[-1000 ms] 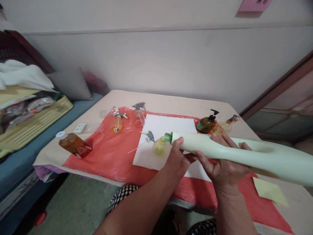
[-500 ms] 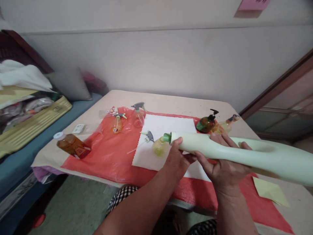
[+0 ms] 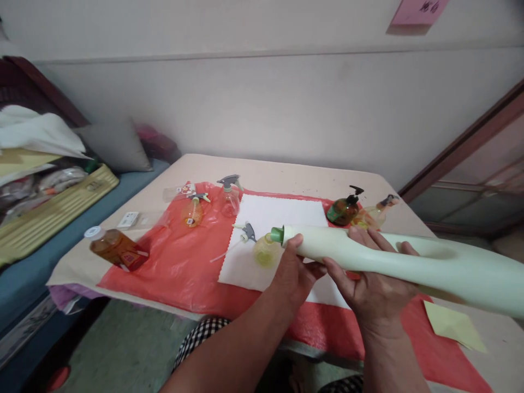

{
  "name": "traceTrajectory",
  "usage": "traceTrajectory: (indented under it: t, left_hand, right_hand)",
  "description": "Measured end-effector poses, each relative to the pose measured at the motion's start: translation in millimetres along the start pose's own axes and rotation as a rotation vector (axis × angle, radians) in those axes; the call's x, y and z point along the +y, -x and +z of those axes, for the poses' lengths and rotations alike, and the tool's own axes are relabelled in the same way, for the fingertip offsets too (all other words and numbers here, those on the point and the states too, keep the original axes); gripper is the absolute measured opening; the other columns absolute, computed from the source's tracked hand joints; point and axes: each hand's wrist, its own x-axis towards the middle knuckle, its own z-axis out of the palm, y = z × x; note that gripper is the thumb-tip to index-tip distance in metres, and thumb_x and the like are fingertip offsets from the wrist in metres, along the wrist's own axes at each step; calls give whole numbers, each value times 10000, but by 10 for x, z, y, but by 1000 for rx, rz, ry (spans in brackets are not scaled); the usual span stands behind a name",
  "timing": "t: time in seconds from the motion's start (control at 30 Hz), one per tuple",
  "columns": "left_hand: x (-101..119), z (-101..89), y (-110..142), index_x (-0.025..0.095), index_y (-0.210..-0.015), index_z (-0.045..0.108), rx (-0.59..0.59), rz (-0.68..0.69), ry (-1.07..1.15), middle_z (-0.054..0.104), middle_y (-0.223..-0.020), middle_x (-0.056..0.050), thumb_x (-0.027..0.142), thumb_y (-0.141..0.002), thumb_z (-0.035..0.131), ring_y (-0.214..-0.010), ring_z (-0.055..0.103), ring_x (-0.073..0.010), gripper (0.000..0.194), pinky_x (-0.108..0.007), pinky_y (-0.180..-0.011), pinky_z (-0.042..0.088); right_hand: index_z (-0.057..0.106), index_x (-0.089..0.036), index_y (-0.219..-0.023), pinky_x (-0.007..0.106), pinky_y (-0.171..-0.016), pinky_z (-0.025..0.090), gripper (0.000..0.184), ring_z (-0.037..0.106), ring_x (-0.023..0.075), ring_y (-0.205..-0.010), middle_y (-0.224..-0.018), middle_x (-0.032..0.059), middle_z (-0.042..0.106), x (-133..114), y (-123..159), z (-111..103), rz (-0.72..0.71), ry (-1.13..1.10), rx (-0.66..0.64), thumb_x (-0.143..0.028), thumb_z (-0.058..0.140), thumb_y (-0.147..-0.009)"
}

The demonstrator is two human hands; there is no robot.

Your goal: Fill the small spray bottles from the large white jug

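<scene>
I have left hand [image 3: 293,275] and right hand [image 3: 379,289] gripping the pale green jug [image 3: 462,270], right end cut off; green mouth [image 3: 277,235] perhaps touching the round yellow bottle [image 3: 265,257], left, on white sheet [image 3: 282,210].

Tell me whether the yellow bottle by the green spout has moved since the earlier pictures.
No: the yellow bottle keeps its place on the white sheet, right of the grey spray head; only the whole view shifted slightly.

A pink note [image 3: 416,12] on the wall [image 3: 245,103]; on the blue bed [image 3: 59,245], probably a grey cushion [image 3: 117,144].
</scene>
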Motion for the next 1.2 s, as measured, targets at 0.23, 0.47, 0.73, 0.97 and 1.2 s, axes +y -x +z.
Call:
traceTrajectory:
  t: [0.23,0.47,0.73,0.97,1.2]
  left_hand:
    - [4,-4,-11,140,-1088,687,-3,-1,-6,709,-1066,-108,426,-793,740,-884,669,-217,414,-313,-744,569]
    - [8,2,16,147,-1107,682,-18,3,-7,708,-1070,-107,429,-804,737,-890,663,-218,418,-309,-726,563]
    - [-9,-41,-20,151,-1175,671,-49,-22,-13,673,-1190,-134,591,-829,706,-899,666,-220,561,-294,-688,562]
    - [-8,-18,-11,141,-1141,671,-8,-27,-20,677,-1134,-126,531,-852,693,-870,664,-208,486,-280,-662,558]
    - [-9,-20,-17,141,-1132,671,8,-22,0,676,-1105,-116,499,-863,682,-854,659,-202,448,-305,-719,578]
  right_hand:
    - [548,-99,-1401,560,-1126,378,680,678,372,-1162,-1222,178,730,-10,-7,-6,2,0,-6,-496,684,-867]
    - [550,-103,-1394,580,-1150,346,660,693,365,-1136,-1196,168,742,-14,-33,-23,6,2,-2,-504,662,-882]
    - [546,-92,-1404,635,-1198,231,688,702,358,-1108,-1188,179,741,-24,-28,-17,12,14,12,-519,676,-880]
    - [539,-134,-1398,638,-1188,235,658,698,351,-1106,-1199,154,742,-18,-20,-5,37,1,-23,-523,666,-883]
    - [543,-115,-1394,638,-1166,268,675,701,351,-1074,-1176,172,744,-19,-42,-24,3,5,12,-514,688,-869]
